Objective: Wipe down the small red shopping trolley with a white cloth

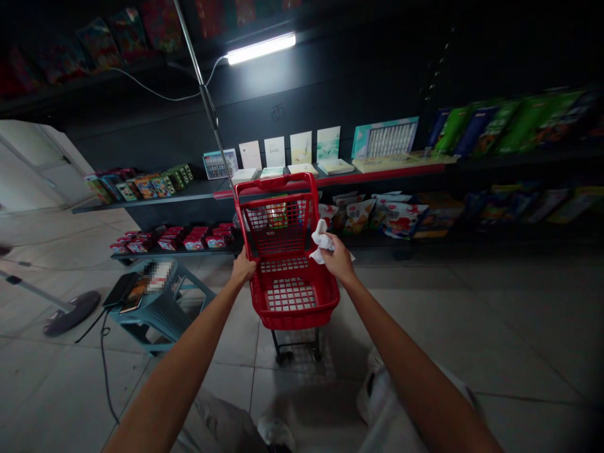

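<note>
L hand [244, 267] curled on cart [297, 321], R hand [338, 257] curled round cloth [321, 240]; stool [165, 314], shelf [202, 188] nr.

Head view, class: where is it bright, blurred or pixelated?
Head view: the tube light glares, leaving a bright patch on the dark panel; head view: the green bags at right are smeared, the red cart sharper; head view: pixelation masks something on the stool.

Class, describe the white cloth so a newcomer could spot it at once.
Find the red cart standing before the dark shelves. By its right side, the person's right hand holds the cloth. It is crumpled and white, unlike the red cart beside it.
</note>
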Available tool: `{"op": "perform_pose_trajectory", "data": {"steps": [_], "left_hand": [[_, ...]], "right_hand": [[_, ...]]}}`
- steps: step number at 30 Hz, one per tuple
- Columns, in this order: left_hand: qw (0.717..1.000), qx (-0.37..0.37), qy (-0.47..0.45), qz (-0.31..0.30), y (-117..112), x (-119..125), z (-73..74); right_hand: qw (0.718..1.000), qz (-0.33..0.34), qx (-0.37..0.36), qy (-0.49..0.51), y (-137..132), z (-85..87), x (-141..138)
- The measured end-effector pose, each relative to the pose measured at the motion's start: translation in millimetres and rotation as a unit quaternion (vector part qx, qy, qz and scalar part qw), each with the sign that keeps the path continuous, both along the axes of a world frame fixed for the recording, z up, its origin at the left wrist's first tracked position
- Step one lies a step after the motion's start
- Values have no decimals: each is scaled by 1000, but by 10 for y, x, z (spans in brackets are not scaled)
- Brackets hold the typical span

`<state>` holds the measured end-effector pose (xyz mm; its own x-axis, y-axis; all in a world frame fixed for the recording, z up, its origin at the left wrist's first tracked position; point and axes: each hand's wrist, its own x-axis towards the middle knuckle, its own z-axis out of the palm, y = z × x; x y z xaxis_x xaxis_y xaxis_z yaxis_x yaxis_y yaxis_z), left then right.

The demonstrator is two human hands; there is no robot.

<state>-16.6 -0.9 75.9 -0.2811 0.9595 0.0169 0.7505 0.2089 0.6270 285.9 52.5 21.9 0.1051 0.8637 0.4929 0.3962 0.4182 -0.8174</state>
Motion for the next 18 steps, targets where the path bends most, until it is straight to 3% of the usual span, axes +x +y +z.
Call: {"op": "perform_pose_trajectory", "data": {"steps": [7, 12, 18], "left_hand": [[999, 9, -17, -37, 96, 99, -29], [999, 9, -25, -22, 127, 289, -35], [995, -52, 89, 4, 103, 523, 96]], "right_hand": [[999, -28, 17, -7, -14, -17, 139], [999, -36, 22, -26, -33, -13, 271], [997, -30, 38, -65, 39, -23, 344]]}}
